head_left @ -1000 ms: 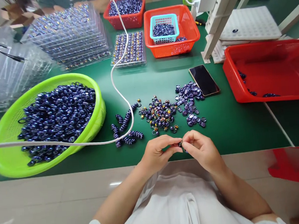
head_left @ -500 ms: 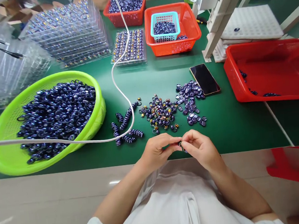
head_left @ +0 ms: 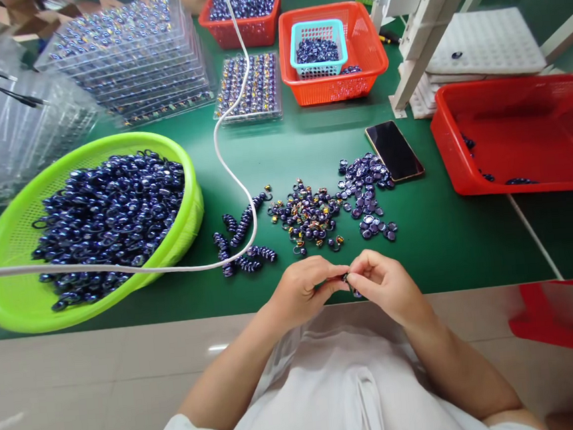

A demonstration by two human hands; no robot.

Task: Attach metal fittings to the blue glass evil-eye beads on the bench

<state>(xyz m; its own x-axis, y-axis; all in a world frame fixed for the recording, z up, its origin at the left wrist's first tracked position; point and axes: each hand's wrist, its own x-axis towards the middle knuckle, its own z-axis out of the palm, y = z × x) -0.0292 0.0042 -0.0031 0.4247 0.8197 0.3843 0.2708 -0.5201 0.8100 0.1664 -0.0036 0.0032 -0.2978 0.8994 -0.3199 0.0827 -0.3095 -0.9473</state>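
Near the table's front edge, the fingertips of my left hand [head_left: 304, 291] and my right hand [head_left: 387, 286] meet around a small dark shiny part [head_left: 357, 294]. Both hands are closed in a pinch on it, and the fingers cover most of it. Just beyond them lies a pile of dark blue hooked pieces with gold-coloured bits [head_left: 311, 213]. To its right are loose dark blue caps [head_left: 364, 185]. Short rows of nested dark blue ring-like pieces [head_left: 240, 229] lie to the left.
A green basket [head_left: 195, 206] of dark blue pieces stands at left, a white cable [head_left: 227, 170] crossing it. Further back are stacked clear trays [head_left: 154, 73], a filled tray [head_left: 250, 88] and an orange basket [head_left: 336, 90]. A phone [head_left: 394, 150] and red bin [head_left: 520, 134] are at right.
The view has shifted very slightly. Both hands stay together on the small part, with hardly any visible movement of the fingers.
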